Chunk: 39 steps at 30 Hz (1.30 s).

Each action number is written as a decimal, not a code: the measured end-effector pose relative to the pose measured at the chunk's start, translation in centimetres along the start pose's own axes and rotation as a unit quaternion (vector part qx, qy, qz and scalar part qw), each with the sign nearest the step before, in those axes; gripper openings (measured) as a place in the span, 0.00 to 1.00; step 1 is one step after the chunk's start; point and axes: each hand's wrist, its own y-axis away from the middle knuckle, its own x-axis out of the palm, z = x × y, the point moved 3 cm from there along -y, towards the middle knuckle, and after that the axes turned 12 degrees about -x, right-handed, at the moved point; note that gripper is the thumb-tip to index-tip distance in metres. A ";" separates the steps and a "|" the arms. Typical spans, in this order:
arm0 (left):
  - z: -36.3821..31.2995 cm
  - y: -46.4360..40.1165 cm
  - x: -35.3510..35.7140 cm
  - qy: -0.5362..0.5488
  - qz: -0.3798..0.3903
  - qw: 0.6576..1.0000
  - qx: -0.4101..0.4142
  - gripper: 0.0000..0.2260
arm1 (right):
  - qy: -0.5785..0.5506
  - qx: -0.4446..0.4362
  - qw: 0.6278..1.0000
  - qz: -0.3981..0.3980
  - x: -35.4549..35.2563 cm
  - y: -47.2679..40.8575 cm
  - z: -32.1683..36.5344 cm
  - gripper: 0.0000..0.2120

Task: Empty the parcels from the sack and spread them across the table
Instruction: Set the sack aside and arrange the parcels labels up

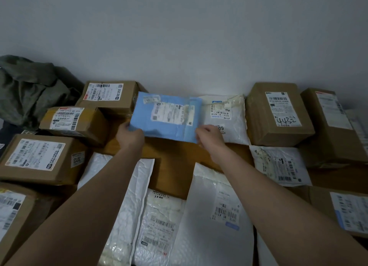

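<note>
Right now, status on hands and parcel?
Left hand and right hand both grip blue mailer, near edge. Sack far left. Boxes, white mailers crowd around.

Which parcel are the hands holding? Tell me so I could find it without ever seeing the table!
Look along the back of the table, by the grey wall. Between a brown box and a white bag is the blue mailer, with the left hand and the right hand each gripping a near corner. It is the only blue parcel; all the others are brown or white.
</note>
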 end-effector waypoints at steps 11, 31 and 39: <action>1.1 -1.0 -0.4 0.021 0.053 0.997 -0.060 0.30 | 0.000 -0.004 1.000 0.020 -0.3 0.6 -0.4 0.19; 5.9 8.5 1.9 -0.116 0.244 0.947 -0.171 0.07 | 0.158 0.141 0.977 0.000 -7.0 4.3 -4.0 0.11; 10.6 13.2 0.7 -0.179 0.245 0.939 -0.164 0.04 | 0.302 0.184 0.928 0.115 -9.2 8.9 -5.5 0.20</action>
